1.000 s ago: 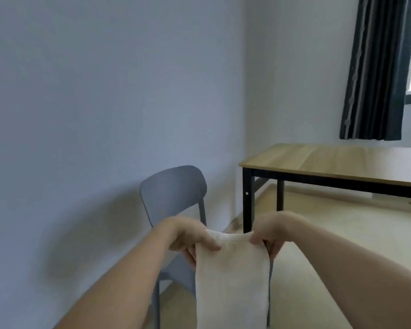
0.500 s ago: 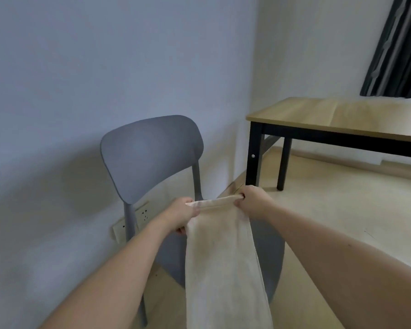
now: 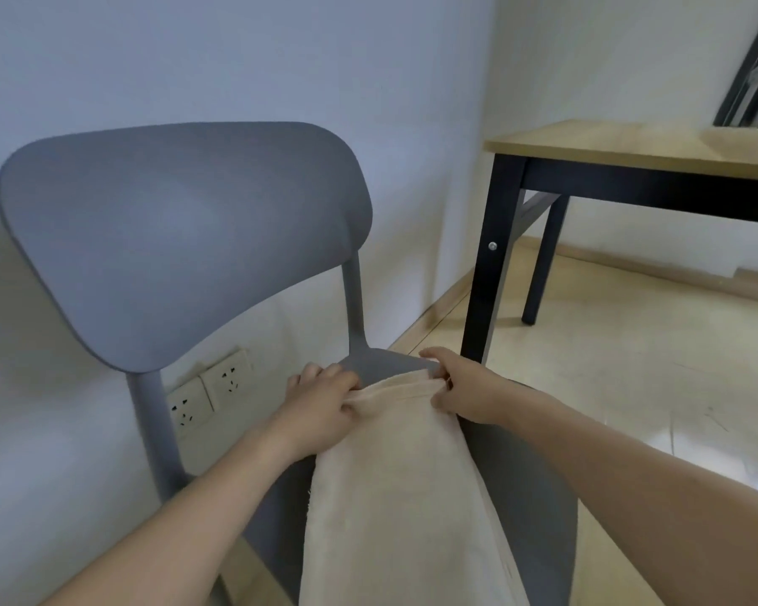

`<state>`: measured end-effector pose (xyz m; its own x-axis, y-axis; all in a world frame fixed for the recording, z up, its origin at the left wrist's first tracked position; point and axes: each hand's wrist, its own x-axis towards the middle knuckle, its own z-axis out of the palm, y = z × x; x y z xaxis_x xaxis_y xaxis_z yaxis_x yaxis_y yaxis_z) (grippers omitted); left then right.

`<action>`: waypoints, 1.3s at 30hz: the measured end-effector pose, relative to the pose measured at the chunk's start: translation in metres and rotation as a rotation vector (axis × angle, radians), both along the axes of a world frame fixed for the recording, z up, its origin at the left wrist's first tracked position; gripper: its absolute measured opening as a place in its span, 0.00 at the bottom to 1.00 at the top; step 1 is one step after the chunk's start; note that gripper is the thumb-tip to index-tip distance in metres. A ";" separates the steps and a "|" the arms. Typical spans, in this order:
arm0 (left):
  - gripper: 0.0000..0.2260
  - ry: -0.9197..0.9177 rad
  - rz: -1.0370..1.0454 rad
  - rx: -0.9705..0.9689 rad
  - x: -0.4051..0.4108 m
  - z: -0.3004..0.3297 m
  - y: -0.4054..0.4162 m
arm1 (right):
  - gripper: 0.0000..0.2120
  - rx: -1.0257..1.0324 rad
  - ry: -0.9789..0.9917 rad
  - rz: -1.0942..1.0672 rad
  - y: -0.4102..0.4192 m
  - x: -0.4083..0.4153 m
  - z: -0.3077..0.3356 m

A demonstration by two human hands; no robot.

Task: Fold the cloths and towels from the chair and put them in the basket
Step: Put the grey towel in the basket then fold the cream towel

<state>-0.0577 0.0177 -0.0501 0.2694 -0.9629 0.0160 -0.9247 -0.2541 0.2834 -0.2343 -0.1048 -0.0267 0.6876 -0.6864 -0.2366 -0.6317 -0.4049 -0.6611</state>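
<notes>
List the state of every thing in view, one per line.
towel: folded lengthwise, top edge gripped, draped over the chair seat
left hand: pinches the towel's left corner
right hand: grips the towel's right corner
chair: upright, by the wall
wall sockets: nothing plugged in

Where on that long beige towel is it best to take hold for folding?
By its top edge, at the two corners, coming from above on either side. The towel is a long narrow strip, so it hangs flat from there. The left hand and right hand pinch it just so, over the chair seat.
</notes>
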 end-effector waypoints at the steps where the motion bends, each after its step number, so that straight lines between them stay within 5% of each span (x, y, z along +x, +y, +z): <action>1: 0.13 -0.034 -0.058 -0.048 -0.003 0.000 0.007 | 0.32 -0.007 -0.011 0.045 0.003 -0.002 0.005; 7: 0.12 -0.404 -0.268 -0.216 -0.009 -0.012 0.046 | 0.10 -0.436 0.320 0.360 0.037 -0.024 0.024; 14: 0.28 -0.395 -0.078 -0.009 -0.041 -0.020 0.056 | 0.16 -0.411 0.510 0.279 0.052 -0.026 0.003; 19: 0.19 -0.479 0.001 0.029 -0.043 -0.018 0.049 | 0.15 -0.344 0.559 0.225 0.041 -0.008 -0.001; 26: 0.12 -0.617 0.007 0.043 -0.049 0.006 0.050 | 0.14 -0.277 0.523 0.295 0.057 -0.016 0.017; 34: 0.09 -0.616 -0.088 -0.520 -0.059 0.146 0.105 | 0.12 -0.617 0.222 0.359 0.130 -0.078 0.158; 39: 0.13 -0.610 -0.107 -0.616 -0.095 0.236 0.151 | 0.07 -0.796 0.081 0.388 0.187 -0.123 0.233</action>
<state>-0.1528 0.1685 0.1863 -0.0473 -0.7549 0.6541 -0.9700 -0.1217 -0.2106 -0.3574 0.0817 0.2066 0.9077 -0.3904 0.1540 -0.3872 -0.9205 -0.0517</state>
